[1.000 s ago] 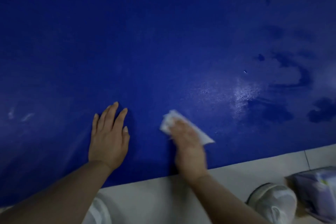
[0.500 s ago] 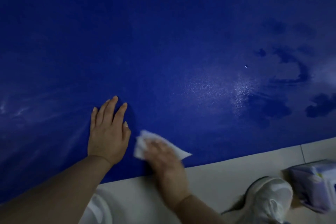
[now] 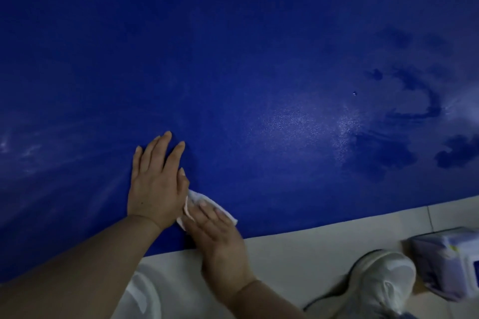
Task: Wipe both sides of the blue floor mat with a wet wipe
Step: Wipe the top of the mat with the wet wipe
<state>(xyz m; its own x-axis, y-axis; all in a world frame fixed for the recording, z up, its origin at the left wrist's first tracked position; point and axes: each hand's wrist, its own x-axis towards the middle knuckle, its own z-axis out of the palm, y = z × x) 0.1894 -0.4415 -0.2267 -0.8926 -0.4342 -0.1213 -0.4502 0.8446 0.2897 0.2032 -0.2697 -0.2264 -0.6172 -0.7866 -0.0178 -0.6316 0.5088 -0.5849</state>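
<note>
Mat (image 3: 233, 59), blue, lay flat on a pale tiled floor (image 3: 311, 248) and filled most of the view, its near edge running just in front of the person. Darker wet patches (image 3: 383, 153) and a pale sheen marked its right part, and faint whitish streaks showed at far left. The left hand (image 3: 155, 189) rested palm down on the mat near that edge, fingers open and slightly spread, gripping nothing. The right hand (image 3: 220, 235) lay just beside it, touching it at the thumb side, with flat, extended fingers pressing a white wipe (image 3: 207, 202) onto the mat rather than closing around it. A white shoe (image 3: 383, 280) stood on the floor at lower right, next to a pale purple pack (image 3: 445, 259).
</note>
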